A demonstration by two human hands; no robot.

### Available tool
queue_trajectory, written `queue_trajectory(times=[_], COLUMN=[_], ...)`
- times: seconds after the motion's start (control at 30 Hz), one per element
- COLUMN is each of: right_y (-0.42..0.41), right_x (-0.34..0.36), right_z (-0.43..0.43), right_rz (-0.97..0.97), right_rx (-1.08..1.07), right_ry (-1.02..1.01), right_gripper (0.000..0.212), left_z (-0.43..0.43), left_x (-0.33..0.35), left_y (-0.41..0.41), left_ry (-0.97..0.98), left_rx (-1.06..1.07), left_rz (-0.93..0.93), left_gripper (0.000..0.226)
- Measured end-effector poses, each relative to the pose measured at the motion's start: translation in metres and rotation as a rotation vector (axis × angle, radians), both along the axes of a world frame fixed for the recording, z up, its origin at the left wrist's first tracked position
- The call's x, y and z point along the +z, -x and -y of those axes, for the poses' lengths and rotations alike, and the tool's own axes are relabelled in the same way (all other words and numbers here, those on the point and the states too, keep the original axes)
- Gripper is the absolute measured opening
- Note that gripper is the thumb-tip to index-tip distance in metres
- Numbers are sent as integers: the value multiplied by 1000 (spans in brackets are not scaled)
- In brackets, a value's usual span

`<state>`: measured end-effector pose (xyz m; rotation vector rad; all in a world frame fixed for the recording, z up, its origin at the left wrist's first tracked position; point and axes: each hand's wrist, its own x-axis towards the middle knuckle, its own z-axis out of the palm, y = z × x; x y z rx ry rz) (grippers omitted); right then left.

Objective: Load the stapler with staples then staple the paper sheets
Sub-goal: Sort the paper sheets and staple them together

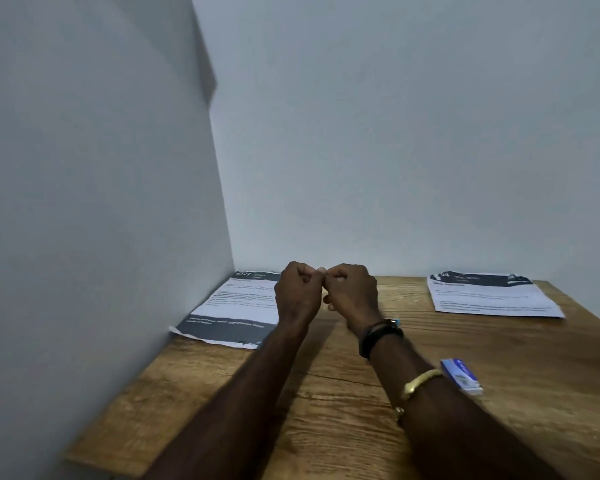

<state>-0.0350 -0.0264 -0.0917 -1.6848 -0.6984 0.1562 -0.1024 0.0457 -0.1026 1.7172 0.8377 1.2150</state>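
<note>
My left hand (297, 294) and my right hand (352, 292) are raised together over the far middle of the wooden table (326, 393). Both have curled fingers, and their thumbs and fingertips meet. Whatever may be pinched between them is hidden by the fingers. A small blue and white staple box (462, 375) lies on the table just right of my right forearm. One printed paper sheet stack (232, 306) lies at the far left against the wall, and another paper stack (489, 294) at the far right. No stapler is in view.
White walls close off the table's left side and back. My right arm wears a dark wristband (378, 336) and a gold bangle (418, 382). The table's near left edge (94, 462) drops off at the bottom of the view.
</note>
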Motion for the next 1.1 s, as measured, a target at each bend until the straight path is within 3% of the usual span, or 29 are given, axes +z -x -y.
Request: queue_trajectory(times=[0.37,0.53,0.73,1.0,1.1], right_y=[27,22,24,21,21], right_x=[-27,-33,-34,-33,-30], right_z=[-63,-78,-95,-109,-111], right_rz=[-38,44,206,184,86], right_rx=[79,60,-26,-12,35], right_ry=[202,376,529,545,398], right_gripper=[14,17,38,40,31], left_z=[-56,-70,-80,-85,-82], left_x=[-21,-25,-32,-31,-27], left_y=[30,30,25,24,24], left_ry=[137,217,270,312,277], left_rx=[140,165,189,158,148], left_rz=[-84,-100,-102,-65,-37], left_gripper=[26,28,26,26,24])
